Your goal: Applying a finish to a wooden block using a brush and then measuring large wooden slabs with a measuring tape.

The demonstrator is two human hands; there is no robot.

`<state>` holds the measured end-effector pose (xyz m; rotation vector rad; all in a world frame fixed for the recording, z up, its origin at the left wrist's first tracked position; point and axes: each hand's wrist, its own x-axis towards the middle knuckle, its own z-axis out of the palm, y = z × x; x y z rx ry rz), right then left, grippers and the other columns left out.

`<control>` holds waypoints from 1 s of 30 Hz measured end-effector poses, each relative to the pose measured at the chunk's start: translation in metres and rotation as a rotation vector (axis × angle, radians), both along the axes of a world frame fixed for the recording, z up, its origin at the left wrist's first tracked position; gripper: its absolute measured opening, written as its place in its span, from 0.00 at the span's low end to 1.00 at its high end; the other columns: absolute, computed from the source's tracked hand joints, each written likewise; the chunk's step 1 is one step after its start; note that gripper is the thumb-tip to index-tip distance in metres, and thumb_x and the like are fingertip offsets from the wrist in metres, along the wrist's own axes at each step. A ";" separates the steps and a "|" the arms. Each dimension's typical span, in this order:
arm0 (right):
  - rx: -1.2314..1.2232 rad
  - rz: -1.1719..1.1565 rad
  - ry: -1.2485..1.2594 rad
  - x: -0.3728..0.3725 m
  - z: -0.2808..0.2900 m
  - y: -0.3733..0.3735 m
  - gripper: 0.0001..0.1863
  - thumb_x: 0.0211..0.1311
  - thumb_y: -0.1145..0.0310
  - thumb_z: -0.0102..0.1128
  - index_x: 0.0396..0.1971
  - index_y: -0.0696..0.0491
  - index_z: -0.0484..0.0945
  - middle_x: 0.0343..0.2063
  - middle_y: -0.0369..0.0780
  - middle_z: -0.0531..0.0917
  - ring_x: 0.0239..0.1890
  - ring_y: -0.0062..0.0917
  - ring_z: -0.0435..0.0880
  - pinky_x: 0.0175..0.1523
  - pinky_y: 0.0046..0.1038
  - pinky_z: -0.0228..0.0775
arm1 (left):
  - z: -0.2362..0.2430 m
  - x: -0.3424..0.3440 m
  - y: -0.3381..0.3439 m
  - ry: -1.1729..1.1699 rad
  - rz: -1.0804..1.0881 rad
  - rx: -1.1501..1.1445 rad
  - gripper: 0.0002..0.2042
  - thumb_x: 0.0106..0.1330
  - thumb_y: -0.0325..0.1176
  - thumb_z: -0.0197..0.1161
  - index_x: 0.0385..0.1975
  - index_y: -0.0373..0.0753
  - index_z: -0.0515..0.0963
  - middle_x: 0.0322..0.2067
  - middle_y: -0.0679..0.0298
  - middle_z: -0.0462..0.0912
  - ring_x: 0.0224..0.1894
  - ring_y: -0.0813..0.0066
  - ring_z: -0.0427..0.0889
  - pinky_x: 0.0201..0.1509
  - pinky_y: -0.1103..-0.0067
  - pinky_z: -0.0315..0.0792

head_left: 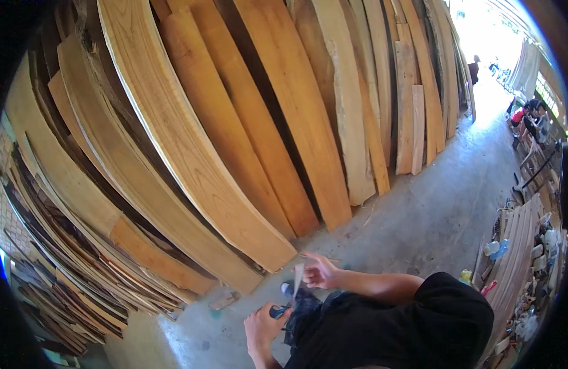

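Observation:
My left hand (261, 327) is closed around a small dark blue object (276, 312), mostly hidden by the fingers; its kind is not clear. Just above and to the right, my right hand (319, 274) pinches a thin, pale flat strip (298, 278). The strip slants down toward the dark blue object; I cannot tell whether the two are joined. A thin brownish sliver shows beside the right fingertips. Both hands are in front of my body, over the concrete floor, close to the foot of the leaning boards.
Tall wooden boards (219, 178) lean in a long row from left to far right. A small wood block (224, 301) lies on the floor (413, 224). At right are stacked planks (516, 246), a plastic bottle (498, 249) and scraps. Several people sit or stand farther back.

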<state>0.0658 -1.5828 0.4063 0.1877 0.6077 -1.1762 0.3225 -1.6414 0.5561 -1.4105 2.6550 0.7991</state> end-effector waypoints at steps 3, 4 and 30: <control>0.075 -0.070 0.003 0.009 -0.023 -0.040 0.38 0.73 0.34 0.47 0.56 0.57 0.78 0.18 0.26 0.57 0.20 0.18 0.57 0.29 0.25 0.49 | 0.019 0.000 -0.076 -0.016 -0.112 -0.018 0.26 0.55 0.62 0.74 0.38 0.45 0.86 0.29 0.59 0.89 0.37 0.52 0.89 0.41 0.61 0.80; 0.114 -0.107 -0.002 0.013 -0.026 -0.059 0.37 0.74 0.34 0.46 0.55 0.57 0.79 0.18 0.26 0.59 0.20 0.18 0.58 0.29 0.25 0.49 | 0.023 0.002 -0.104 -0.045 -0.170 -0.012 0.25 0.55 0.62 0.74 0.37 0.45 0.86 0.29 0.59 0.89 0.37 0.52 0.88 0.41 0.61 0.80; -0.427 -0.797 0.858 -0.307 0.204 -0.386 0.26 0.79 0.48 0.50 0.61 0.54 0.71 0.42 0.45 0.83 0.42 0.30 0.86 0.51 0.36 0.78 | -0.036 -0.160 -0.360 0.581 0.036 0.642 0.22 0.49 0.41 0.87 0.37 0.36 0.86 0.29 0.67 0.86 0.34 0.80 0.82 0.42 0.80 0.76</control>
